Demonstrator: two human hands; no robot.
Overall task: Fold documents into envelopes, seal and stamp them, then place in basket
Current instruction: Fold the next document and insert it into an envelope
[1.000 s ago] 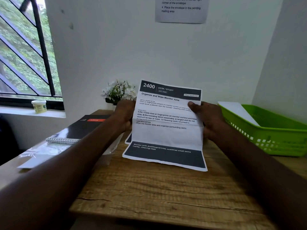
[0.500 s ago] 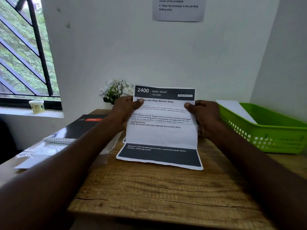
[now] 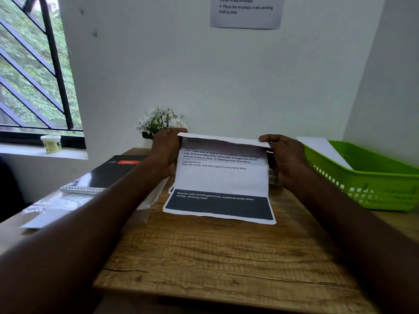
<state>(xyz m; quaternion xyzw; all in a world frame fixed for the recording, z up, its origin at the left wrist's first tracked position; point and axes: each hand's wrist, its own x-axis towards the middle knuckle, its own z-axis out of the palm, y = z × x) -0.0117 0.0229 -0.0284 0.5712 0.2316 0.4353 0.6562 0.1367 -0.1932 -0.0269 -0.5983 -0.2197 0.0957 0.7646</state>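
Walls: white wall (image 3: 226, 75) ahead of me, corner at my right.
Window: barred window (image 3: 34, 75) at my left, daylight, green foliage outside.
Furniture: wooden tabletop (image 3: 215, 257) against the wall.

Printed document (image 3: 221, 180) stands tilted on the desk, top edge folded forward.

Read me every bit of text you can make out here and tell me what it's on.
Wall notice: "corner of the envelope", "4 Place the envelope in the pending mailing area"; top line cut off.
Document: "TASK DESCRIPTION", "Wipe the monitor area and organize surrounding items".
Its dark band: "scattered small items nearby, cleaning cloth".
Notebook red label: blurred.
Tub on sill: unreadable.
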